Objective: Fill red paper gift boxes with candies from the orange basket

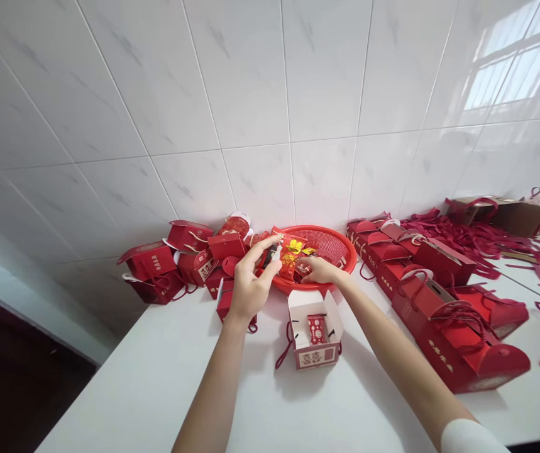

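A red plastic basket (352, 251) holds wrapped sweets and a red packet with yellow lettering (292, 255). At its left side, my left hand (252, 280) has thumb and forefinger curved around small black-and-white wrapped sweets (275, 253). My right hand (320, 270) reaches over the near rim, fingers curled down among the sweets; its fingertips are partly hidden, and I cannot make out what they grip. In front of the basket stands an open gift box (317, 358), red and white with a dark red cord. A red wrapped sweet (316, 328) lies inside it.
Several red gift boxes (154, 270) crowd the left of the white table (175, 352). More red boxes (444, 333) stand in rows at right. Beyond them lie dark red ribbons (434, 229) and a cardboard box (500, 214). A tiled wall (260, 107) rises behind.
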